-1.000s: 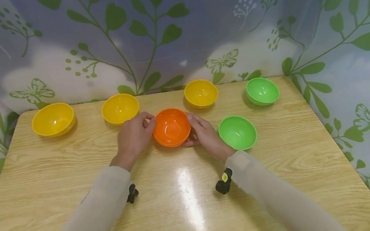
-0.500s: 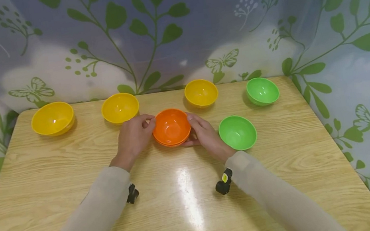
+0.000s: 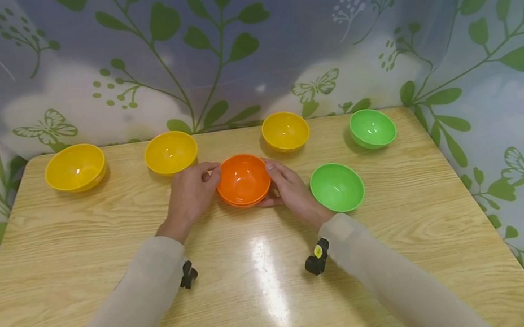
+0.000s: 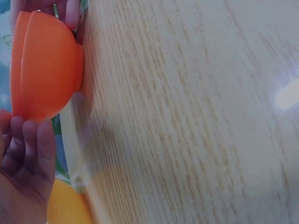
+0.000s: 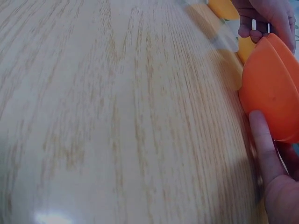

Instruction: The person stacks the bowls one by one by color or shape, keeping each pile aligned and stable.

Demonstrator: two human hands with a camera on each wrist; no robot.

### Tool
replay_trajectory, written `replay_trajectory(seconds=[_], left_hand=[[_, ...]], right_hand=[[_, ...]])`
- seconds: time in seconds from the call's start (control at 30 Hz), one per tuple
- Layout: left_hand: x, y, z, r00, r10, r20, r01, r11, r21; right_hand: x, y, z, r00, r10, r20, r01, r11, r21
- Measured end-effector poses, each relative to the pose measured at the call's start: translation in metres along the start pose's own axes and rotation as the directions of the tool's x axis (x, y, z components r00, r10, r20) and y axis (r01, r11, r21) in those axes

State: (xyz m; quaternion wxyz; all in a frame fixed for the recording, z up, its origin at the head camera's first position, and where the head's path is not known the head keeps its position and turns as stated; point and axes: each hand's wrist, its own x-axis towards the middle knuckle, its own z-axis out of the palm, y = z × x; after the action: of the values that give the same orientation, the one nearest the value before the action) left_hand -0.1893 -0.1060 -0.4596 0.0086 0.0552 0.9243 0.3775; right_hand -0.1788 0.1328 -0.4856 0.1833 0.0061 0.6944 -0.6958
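Two orange bowls (image 3: 243, 181), nested one in the other, stand upright in the middle of the wooden table. My left hand (image 3: 193, 193) pinches their rim at the left side, thumb and fingertips together there. On the opposite side my right hand (image 3: 297, 191) holds the pair, with its thumb by the rim and a finger low along the wall. In the left wrist view, two rims show one above the other on the orange bowls (image 4: 49, 65). The right wrist view has a finger of my right hand (image 5: 271, 158) against the lower bowl's side.
Behind stand three yellow bowls: one at far left (image 3: 75, 168), one by my left hand (image 3: 170, 153) and one right of centre (image 3: 285, 132). A green bowl (image 3: 372, 128) is at back right; another green bowl (image 3: 337, 187) sits beside my right wrist. A patterned cloth (image 3: 238, 76) hangs behind the table.
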Motion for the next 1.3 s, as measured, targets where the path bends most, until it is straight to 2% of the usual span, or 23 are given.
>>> replay_trajectory(seconds=[0.33, 0.67, 0.9, 1.3], left_hand=[[-0.0006, -0.0016, 0.0008, 1.0, 0.009, 0.004, -0.009, 1.0, -0.013], [-0.0028, -0.0032, 0.0, 0.999, 0.035, -0.02, -0.036, 0.999, -0.038], [-0.0023, -0.0039, 0.0014, 0.999, 0.022, -0.024, -0.024, 0.998, -0.051], [-0.0016, -0.0032, 0.0007, 1.0, 0.002, 0.008, -0.001, 0.998, -0.056]], right_hand=[[-0.0008, -0.0008, 0.001, 1.0, 0.021, -0.01, -0.021, 1.0, -0.02], [-0.0012, -0.0012, 0.0014, 1.0, 0.018, 0.002, -0.018, 1.0, -0.022], [-0.0006, 0.0003, 0.0005, 1.0, 0.02, 0.007, -0.019, 1.0, -0.009], [-0.0005, 0.0004, 0.0009, 1.0, 0.016, -0.004, -0.016, 1.0, -0.005]])
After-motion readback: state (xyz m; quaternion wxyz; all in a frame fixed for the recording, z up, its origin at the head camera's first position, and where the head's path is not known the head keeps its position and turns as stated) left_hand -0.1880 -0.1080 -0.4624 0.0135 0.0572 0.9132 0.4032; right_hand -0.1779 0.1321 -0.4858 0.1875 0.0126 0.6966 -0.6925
